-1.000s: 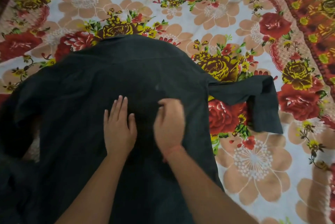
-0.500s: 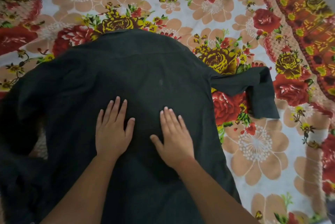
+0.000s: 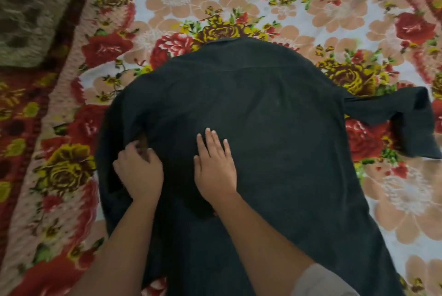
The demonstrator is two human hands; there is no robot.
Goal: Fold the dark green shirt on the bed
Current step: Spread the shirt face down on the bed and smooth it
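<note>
The dark green shirt (image 3: 263, 113) lies back side up on the floral bedspread (image 3: 181, 1), collar away from me. Its right sleeve (image 3: 406, 113) stretches out and bends down at the right. The left sleeve is bunched under the shirt's left side. My left hand (image 3: 138, 171) curls its fingers into a fold of cloth at the left armpit area. My right hand (image 3: 215, 164) lies flat on the middle of the shirt's back, fingers together and extended.
A brown patterned cushion or blanket (image 3: 31, 8) sits at the far left corner. The bedspread's red border (image 3: 14, 113) runs down the left side. Bare bedspread shows beyond the collar and to the right of the shirt.
My left hand has slid left from the shirt's middle and closed on cloth at the left side. The view has shifted left; my right hand stays flat on the back.
</note>
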